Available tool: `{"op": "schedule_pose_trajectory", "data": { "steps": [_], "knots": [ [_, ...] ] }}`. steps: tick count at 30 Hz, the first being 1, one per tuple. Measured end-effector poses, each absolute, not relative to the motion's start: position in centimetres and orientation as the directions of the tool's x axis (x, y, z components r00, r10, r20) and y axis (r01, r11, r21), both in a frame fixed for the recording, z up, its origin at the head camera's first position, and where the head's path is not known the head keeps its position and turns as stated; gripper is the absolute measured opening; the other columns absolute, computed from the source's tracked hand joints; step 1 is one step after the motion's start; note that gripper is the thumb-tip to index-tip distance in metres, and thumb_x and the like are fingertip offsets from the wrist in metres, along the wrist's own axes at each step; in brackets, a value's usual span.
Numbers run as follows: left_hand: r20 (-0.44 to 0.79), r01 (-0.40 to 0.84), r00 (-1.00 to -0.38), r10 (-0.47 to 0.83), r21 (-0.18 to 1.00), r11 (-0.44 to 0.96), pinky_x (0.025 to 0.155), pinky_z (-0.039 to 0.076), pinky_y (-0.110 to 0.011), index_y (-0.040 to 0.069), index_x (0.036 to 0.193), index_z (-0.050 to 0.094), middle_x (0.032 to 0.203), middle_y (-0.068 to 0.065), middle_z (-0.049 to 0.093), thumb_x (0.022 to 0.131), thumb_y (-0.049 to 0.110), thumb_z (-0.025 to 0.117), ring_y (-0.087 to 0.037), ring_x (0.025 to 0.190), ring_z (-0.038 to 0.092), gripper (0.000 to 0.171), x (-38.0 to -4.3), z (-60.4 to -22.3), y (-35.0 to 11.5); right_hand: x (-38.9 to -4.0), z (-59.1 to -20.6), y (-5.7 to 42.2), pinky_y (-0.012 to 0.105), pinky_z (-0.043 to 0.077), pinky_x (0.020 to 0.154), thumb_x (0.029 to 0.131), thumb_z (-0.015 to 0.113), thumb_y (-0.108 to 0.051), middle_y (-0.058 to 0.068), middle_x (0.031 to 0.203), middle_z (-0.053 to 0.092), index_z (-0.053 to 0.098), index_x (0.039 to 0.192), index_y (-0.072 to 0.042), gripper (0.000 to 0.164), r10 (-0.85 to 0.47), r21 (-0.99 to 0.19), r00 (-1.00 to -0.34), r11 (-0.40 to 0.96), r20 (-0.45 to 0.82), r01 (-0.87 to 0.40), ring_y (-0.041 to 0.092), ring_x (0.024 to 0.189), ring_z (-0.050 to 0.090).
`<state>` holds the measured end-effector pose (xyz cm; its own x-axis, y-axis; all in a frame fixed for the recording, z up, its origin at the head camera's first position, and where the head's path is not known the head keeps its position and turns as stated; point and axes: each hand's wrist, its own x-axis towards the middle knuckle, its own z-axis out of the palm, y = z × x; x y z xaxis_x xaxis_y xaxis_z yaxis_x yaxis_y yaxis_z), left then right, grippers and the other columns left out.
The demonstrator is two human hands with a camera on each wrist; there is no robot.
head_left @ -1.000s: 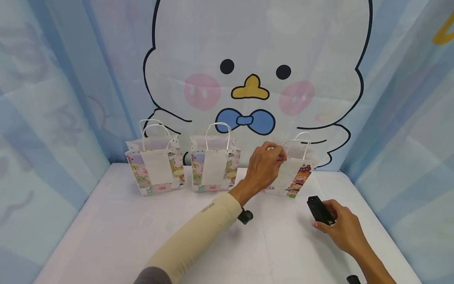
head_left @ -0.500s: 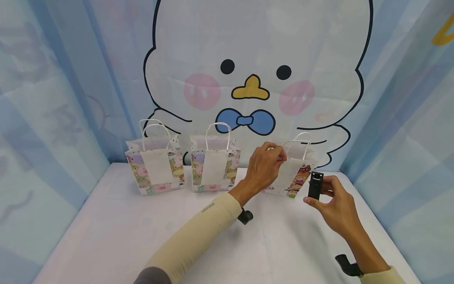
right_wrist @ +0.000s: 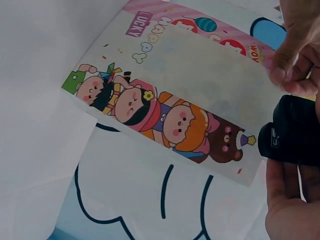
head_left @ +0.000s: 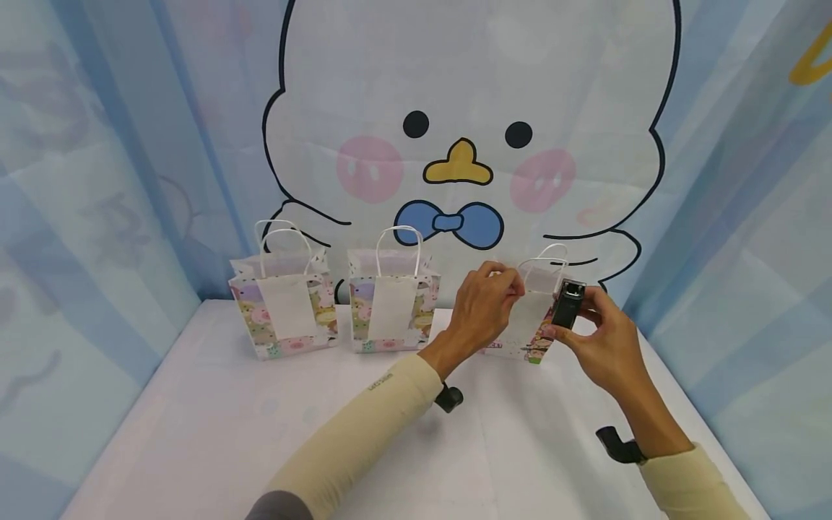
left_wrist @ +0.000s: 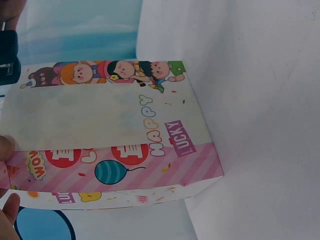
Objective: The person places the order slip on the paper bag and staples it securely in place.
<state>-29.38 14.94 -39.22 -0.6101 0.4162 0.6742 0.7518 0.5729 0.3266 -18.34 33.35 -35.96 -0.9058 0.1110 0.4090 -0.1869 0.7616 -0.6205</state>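
Observation:
A white paper gift bag [head_left: 528, 318] with twisted handles stands tilted at the back right, printed with cartoon children along one side. My left hand [head_left: 484, 300] pinches the bag's top edge near its left corner. Thumb and fingers of my right hand [head_left: 606, 343] grip a small black stapler [head_left: 568, 305] at the bag's upper right. In the right wrist view the stapler [right_wrist: 292, 131] is right at the bag's top edge. The left wrist view shows the bag's printed panel [left_wrist: 75, 117], with the stapler [left_wrist: 7, 60] partly cut off at the left.
Two more paper gift bags stand along the back of the white table [head_left: 214, 419]: one bag [head_left: 289, 310] at the left, another bag [head_left: 393, 310] in the middle. A cartoon curtain [head_left: 455, 87] hangs behind. Black wrist camera mounts [head_left: 617, 444] stick out below the hands.
My right hand has raised the stapler from over the table and moved it forward and left to the bag's upper right edge, turning it more upright. My left hand stays put.

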Motion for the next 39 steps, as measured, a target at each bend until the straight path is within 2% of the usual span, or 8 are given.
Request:
{"op": "schedule_pose_trajectory", "data": {
  "steps": [12, 17, 24, 30, 32, 36, 38, 39],
  "knots": [
    [0.701, 0.759, -0.591, 0.4, 0.314, 0.571, 0.099, 0.052, -0.026, 0.02, 0.101, 0.072, 0.101, 0.009, 0.079, 0.101, 0.017, 0.073, -0.012, 0.125, 0.062, 0.004, -29.5, -39.3, 14.9, -21.3, -34.6, 32.3, 0.062, 0.053, 0.105, 0.087, 0.088, -0.01, 0.014, 0.142, 0.068, 0.054, 0.138, -0.006, 0.061, 0.033, -0.654, -0.877, 0.68, 0.479, -0.331, 0.041, 0.134, 0.064],
    [0.679, 0.755, -0.601, 0.421, 0.311, 0.577, 0.104, 0.051, -0.027, 0.02, 0.105, 0.074, 0.103, 0.009, 0.08, 0.103, 0.018, 0.071, -0.012, 0.128, 0.061, 0.004, -29.4, -39.2, 14.9, -22.2, -35.0, 32.4, 0.059, 0.051, 0.108, 0.088, 0.087, -0.008, 0.016, 0.135, 0.067, 0.052, 0.139, -0.003, 0.062, 0.006, -0.649, -0.888, 0.685, 0.459, -0.331, 0.042, 0.135, 0.063],
    [0.702, 0.758, -0.583, 0.409, 0.289, 0.585, 0.1, 0.053, -0.027, 0.02, 0.104, 0.074, 0.101, 0.01, 0.08, 0.102, 0.017, 0.073, -0.012, 0.126, 0.063, 0.004, -29.5, -39.3, 15.1, -22.8, -35.5, 32.4, 0.058, 0.058, 0.098, 0.088, 0.087, -0.006, 0.022, 0.133, 0.069, 0.05, 0.141, -0.005, 0.064, -0.023, -0.616, -0.909, 0.729, 0.416, -0.3, 0.045, 0.13, 0.065],
    [0.703, 0.752, -0.575, 0.418, 0.255, 0.607, 0.1, 0.053, -0.026, 0.02, 0.107, 0.074, 0.102, 0.01, 0.08, 0.102, 0.019, 0.072, -0.011, 0.126, 0.063, 0.005, -29.5, -39.3, 15.1, -22.8, -35.7, 32.4, 0.059, 0.06, 0.096, 0.089, 0.086, -0.01, 0.021, 0.13, 0.07, 0.051, 0.143, -0.007, 0.065, -0.035, -0.573, -0.916, 0.77, 0.4, -0.28, 0.041, 0.123, 0.068],
    [0.703, 0.754, -0.573, 0.421, 0.251, 0.608, 0.101, 0.053, -0.026, 0.02, 0.108, 0.074, 0.102, 0.01, 0.08, 0.102, 0.018, 0.072, -0.011, 0.127, 0.063, 0.006, -29.4, -39.3, 15.1, -22.8, -35.8, 32.3, 0.051, 0.063, 0.092, 0.089, 0.087, -0.01, 0.02, 0.127, 0.072, 0.052, 0.141, -0.007, 0.063, -0.029, -0.562, -0.912, 0.78, 0.41, -0.277, 0.039, 0.119, 0.069],
    [0.706, 0.755, -0.568, 0.423, 0.242, 0.61, 0.102, 0.052, -0.026, 0.019, 0.108, 0.074, 0.102, 0.009, 0.08, 0.102, 0.018, 0.073, -0.012, 0.127, 0.062, 0.006, -29.4, -39.4, 15.2, -22.9, -36.1, 32.1, 0.018, 0.056, 0.082, 0.087, 0.088, -0.01, 0.019, 0.121, 0.074, 0.055, 0.137, -0.006, 0.06, -0.01, -0.553, -0.891, 0.781, 0.454, -0.291, 0.035, 0.111, 0.072],
    [0.707, 0.756, -0.566, 0.424, 0.239, 0.61, 0.102, 0.052, -0.026, 0.019, 0.108, 0.074, 0.102, 0.009, 0.08, 0.102, 0.018, 0.073, -0.012, 0.127, 0.062, 0.006, -29.3, -39.4, 15.2, -23.0, -36.2, 32.0, 0.014, 0.052, 0.078, 0.085, 0.089, -0.008, 0.019, 0.118, 0.075, 0.057, 0.134, -0.004, 0.058, 0.0, -0.55, -0.875, 0.778, 0.484, -0.304, 0.035, 0.107, 0.073],
    [0.708, 0.756, -0.565, 0.424, 0.238, 0.61, 0.102, 0.052, -0.026, 0.019, 0.108, 0.074, 0.102, 0.009, 0.08, 0.102, 0.018, 0.073, -0.012, 0.127, 0.062, 0.006, -29.3, -39.4, 15.2, -23.0, -36.3, 31.9, 0.017, 0.055, 0.08, 0.085, 0.089, -0.007, 0.02, 0.117, 0.076, 0.058, 0.132, -0.003, 0.057, 0.004, -0.55, -0.868, 0.775, 0.497, -0.311, 0.036, 0.105, 0.073]
  ]
}}
